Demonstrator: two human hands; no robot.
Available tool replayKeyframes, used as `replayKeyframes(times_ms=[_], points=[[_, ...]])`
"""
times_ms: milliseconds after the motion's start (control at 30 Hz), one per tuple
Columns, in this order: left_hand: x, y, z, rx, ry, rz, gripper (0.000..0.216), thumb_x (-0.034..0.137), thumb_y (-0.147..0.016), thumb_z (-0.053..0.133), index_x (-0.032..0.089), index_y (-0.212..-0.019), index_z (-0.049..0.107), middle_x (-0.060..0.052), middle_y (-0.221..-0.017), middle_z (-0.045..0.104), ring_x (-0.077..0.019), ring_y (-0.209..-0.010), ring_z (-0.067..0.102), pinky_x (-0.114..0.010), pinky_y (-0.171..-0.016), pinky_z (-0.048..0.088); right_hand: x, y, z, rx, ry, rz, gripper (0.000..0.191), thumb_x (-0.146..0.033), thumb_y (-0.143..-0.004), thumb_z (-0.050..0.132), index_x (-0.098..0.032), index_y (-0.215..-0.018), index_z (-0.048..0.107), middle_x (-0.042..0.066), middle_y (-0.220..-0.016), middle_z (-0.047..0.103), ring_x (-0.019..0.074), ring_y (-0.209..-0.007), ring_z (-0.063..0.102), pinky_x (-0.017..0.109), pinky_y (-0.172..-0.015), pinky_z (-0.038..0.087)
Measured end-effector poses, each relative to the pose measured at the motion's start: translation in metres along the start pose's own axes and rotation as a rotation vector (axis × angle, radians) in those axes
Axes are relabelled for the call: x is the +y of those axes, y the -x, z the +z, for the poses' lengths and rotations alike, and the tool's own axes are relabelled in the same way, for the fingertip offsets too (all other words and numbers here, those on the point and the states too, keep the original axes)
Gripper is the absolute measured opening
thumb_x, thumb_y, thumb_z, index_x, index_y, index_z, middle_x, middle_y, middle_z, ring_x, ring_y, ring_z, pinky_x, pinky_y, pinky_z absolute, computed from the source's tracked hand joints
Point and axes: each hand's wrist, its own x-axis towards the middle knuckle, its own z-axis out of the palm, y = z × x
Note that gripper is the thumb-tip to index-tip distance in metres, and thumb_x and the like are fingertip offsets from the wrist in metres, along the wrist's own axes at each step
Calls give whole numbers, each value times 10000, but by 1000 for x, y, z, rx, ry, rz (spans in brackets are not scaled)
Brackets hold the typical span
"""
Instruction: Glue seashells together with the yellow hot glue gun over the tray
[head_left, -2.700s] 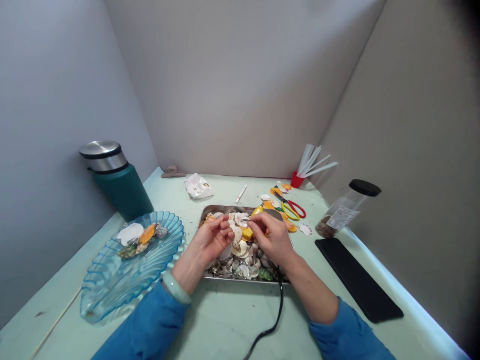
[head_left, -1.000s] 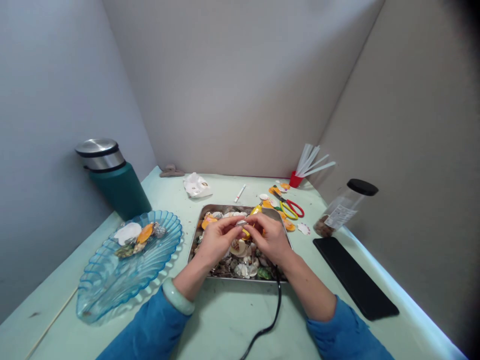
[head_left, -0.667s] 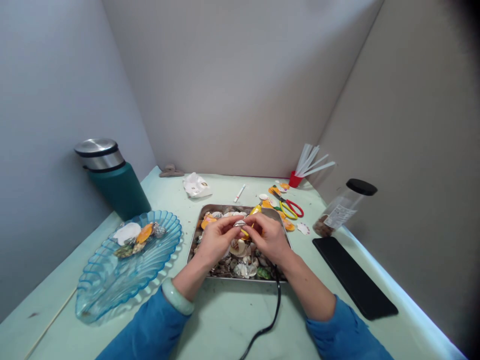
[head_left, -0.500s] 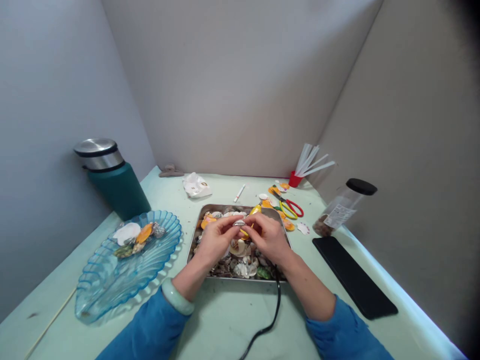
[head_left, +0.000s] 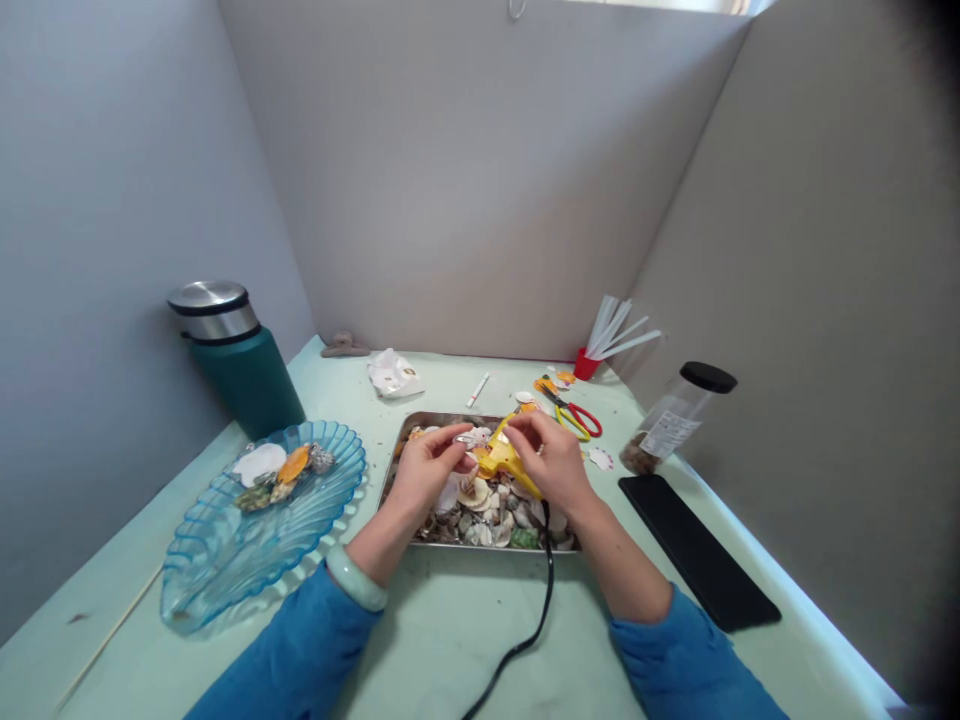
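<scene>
The left hand (head_left: 427, 470) alone now pinches the small pale piece (head_left: 463, 439) between thumb and fingertips, whereas a moment ago both hands met on it. The right hand (head_left: 555, 460) has drawn off to the side, its thumb and forefinger nearly meeting (I cannot tell whether anything sits between them). So the piece rests on a one-handed hold, above the shells (head_left: 487, 530) heaped in the metal tray (head_left: 480, 549). The parting also bares more of the yellow corded tool (head_left: 499, 463), by its look a glue gun, below and between the two grips. The blue dish (head_left: 225, 570) lies well left of the pinch.
</scene>
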Motion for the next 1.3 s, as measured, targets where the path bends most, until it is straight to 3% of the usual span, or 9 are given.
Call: replayKeyframes(times_ms=[267,500,667,767,833,900,1000,1167,1300], points=[[-1,-1,-5,-1,15,33,459,273,-674,636,78,-1089,641,-32,-600,653,-120,-575,592,-225,-611,478,-6,7,-13,-383,577,194,395,-473,-745,613,-182,-1008,566,96,-961,606,246,-892,568,311,-714,385],[0,-1,-3,25,73,67,368,293,-620,686,91,-925,636,-25,-645,637,-119,-557,593,-243,-585,486,-13,24,-8,-476,496,189,426,-358,-762,599,-173,-1135,511,117,-1080,555,244,-929,558,311,-719,408],[2,1,-3,44,118,49,324,283,-593,708,105,-844,605,-4,-599,614,-110,-522,583,-233,-556,477,3,26,-19,-186,10,198,444,-248,-734,588,-181,-1167,515,94,-1088,563,229,-1000,529,335,-820,426],[3,1,-3,44,125,43,331,288,-577,722,108,-829,604,0,-588,608,-108,-508,575,-235,-544,475,3,19,-29,49,-595,414,452,-329,-707,635,-205,-1129,533,49,-975,592,175,-812,570,251,-591,457],[3,1,-3,35,133,43,342,295,-569,728,111,-832,608,1,-591,608,-107,-505,571,-235,-540,472,-3,12,-31,104,-1020,501,397,-377,-736,612,-211,-1090,541,48,-984,596,139,-724,565,193,-445,387],[3,1,-2,30,140,46,350,302,-563,734,112,-832,614,-1,-602,612,-104,-506,569,-230,-538,467,-10,7,-28,78,-1218,544,396,-372,-735,633,-222,-1087,529,54,-1033,597,122,-707,564,166,-401,349],[3,1,-3,38,150,48,354,311,-572,735,109,-837,617,-11,-628,620,-101,-517,571,-225,-544,467,-15,6,-19,-46,-1129,599,421,-368,-728,662,-193,-1082,517,27,-842,611,83,-525,500,158,-354,293],[1,-2,-6,56,174,47,375,318,-578,744,112,-867,623,-11,-652,623,-94,-525,565,-225,-549,472,-7,19,-14,-220,-841,367,398,-390,-807,584,-152,-1122,528,-55,-566,471,63,-431,380,199,-420,324],[0,-4,-7,72,195,51,364,320,-605,730,109,-882,625,-11,-656,621,-87,-530,563,-203,-532,458,-2,25,-18,-312,-561,249,300,-373,-806,586,-162,-1019,593,-43,-560,467,82,-454,402,211,-433,335]])
